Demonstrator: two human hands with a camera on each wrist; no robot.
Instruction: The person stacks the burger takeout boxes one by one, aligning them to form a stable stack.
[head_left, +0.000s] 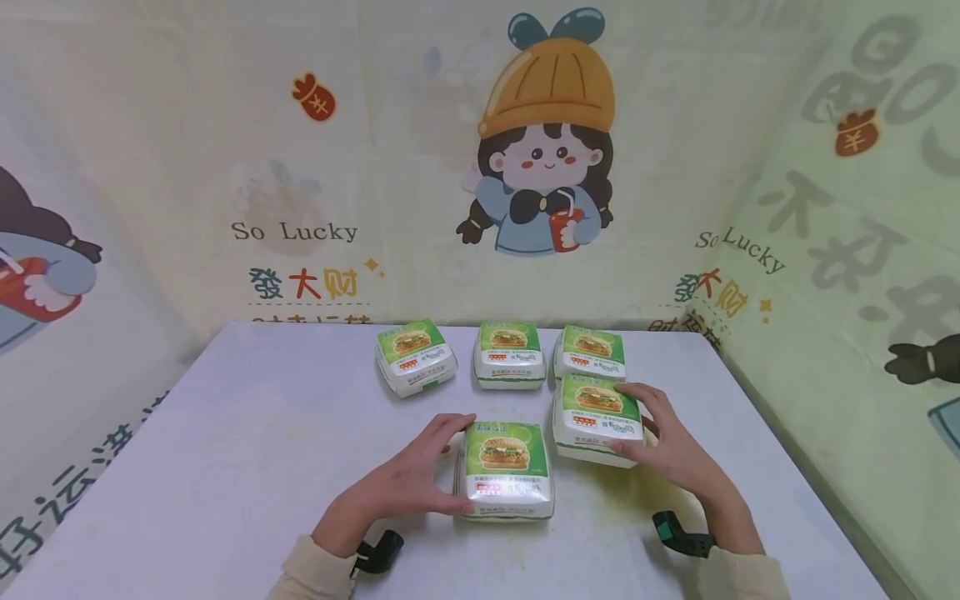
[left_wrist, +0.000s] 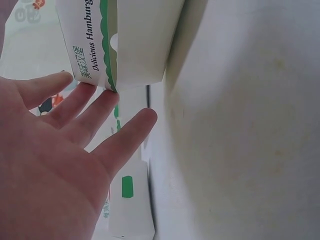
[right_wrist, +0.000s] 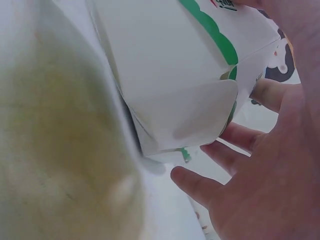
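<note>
In the head view, my left hand (head_left: pixel 408 475) spans the left side of a green-and-white hamburger box (head_left: pixel 504 471), thumb at the near corner and fingertips at the far one. The left wrist view shows the fingertips (left_wrist: pixel 107 97) against the end of that box (left_wrist: pixel 142 45). Further right, my right hand (head_left: pixel 671 442) grips a second hamburger box (head_left: pixel 597 421) between thumb and fingers, at its right side. This box is slightly turned and lies close in front of a box behind it. Its white side (right_wrist: pixel 165 65) fills much of the right wrist view.
Three more hamburger boxes stand along the back of the white table (head_left: pixel 247 467): a turned one at left (head_left: pixel 416 357), a middle one (head_left: pixel 510 357) and a right one (head_left: pixel 591 352). A printed cloth (head_left: pixel 405 167) hangs behind the table and along both sides.
</note>
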